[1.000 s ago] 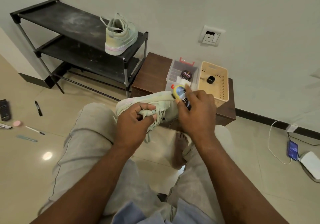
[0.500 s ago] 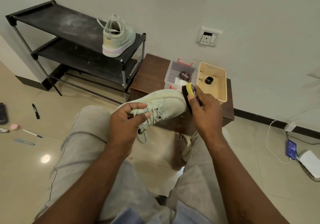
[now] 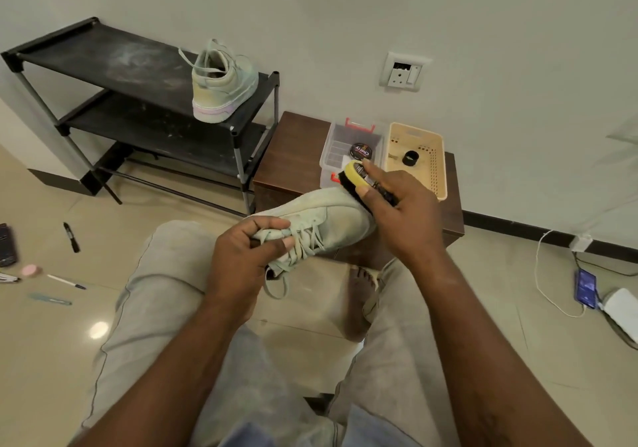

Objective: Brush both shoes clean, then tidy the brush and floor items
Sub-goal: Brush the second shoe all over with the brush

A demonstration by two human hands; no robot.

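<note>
My left hand grips a pale green sneaker at the laces and tongue, holding it above my knees with the toe pointing right. My right hand holds a yellow-backed brush with black bristles, pressed against the toe end of that shoe. The second pale green sneaker stands heel toward me on the top shelf of the black shoe rack.
A brown low table carries a clear box with a polish tin and a beige basket. On the floor at left lie a black marker, a pen, a pink item. A phone on a cable lies right.
The brush has slid along the shoe from its middle to the toe end, further right. My left hand keeps its grip on the laces; the shoe tilted a little.
</note>
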